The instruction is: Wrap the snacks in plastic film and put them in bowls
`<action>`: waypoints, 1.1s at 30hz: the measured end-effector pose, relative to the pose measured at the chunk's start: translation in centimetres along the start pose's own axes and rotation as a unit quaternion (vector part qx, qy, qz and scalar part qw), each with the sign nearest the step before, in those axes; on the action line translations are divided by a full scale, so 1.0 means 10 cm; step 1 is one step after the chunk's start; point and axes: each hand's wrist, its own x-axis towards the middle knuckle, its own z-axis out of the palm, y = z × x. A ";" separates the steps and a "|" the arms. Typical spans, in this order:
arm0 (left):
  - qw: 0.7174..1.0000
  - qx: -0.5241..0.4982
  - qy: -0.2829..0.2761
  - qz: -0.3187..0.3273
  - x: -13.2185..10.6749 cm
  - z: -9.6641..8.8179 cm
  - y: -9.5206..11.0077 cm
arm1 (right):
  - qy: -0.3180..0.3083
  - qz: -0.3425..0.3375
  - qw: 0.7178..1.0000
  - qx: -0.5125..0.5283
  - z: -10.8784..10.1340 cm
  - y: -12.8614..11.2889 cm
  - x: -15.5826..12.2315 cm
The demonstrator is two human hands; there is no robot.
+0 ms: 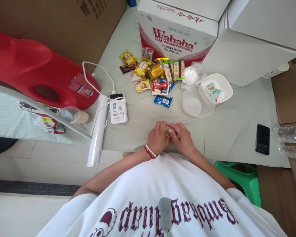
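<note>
At the near edge of the cloth-covered table, my left hand (159,137) and my right hand (183,138) meet with fingers curled and closed. A small, partly see-through thing (167,130) shows between the fingertips, mostly hidden by them; I cannot tell its kind. Beyond my hands lies a blue snack packet (163,101). A red and white cake packet (160,88) is just behind it, and a yellow cookie packet (142,86) lies to its left. Farther back are wafer packs (174,70) and several other wrapped snacks in a loose pile.
Right of the snacks stand a clear round bowl (187,107), a white bowl (223,93) and a crumpled plastic bag (191,75). A Wahaha carton (172,33) blocks the back. Leftward are a power bank (118,112), plastic roll (98,131) and red jug (71,89); rightward, a phone (262,139).
</note>
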 end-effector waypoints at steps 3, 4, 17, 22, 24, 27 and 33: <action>0.981 -0.192 -0.015 0.031 -0.03 -0.09 0.06 | 0.011 -0.009 1.000 0.020 0.03 0.00 0.04; 0.960 -0.274 -0.042 0.035 -0.03 -0.12 0.07 | 0.019 -0.003 0.999 0.030 0.01 0.02 0.04; 0.746 -0.601 -0.084 -0.275 0.17 -0.17 0.08 | 0.194 0.217 0.779 0.555 -0.24 0.24 -0.02; 0.667 -0.694 -0.141 -0.232 0.16 -0.16 0.18 | 0.141 0.231 0.764 0.586 -0.13 0.10 -0.02; 0.682 -0.686 -0.129 -0.217 0.18 -0.11 0.17 | 0.092 0.234 0.766 0.591 -0.09 0.08 -0.05; 0.700 -0.672 -0.145 -0.191 0.22 -0.07 0.13 | 0.020 0.242 0.790 0.563 -0.10 0.10 -0.12; 0.709 -0.654 -0.169 -0.202 0.24 -0.22 0.07 | 0.269 0.142 0.895 0.325 -1.00 0.45 0.16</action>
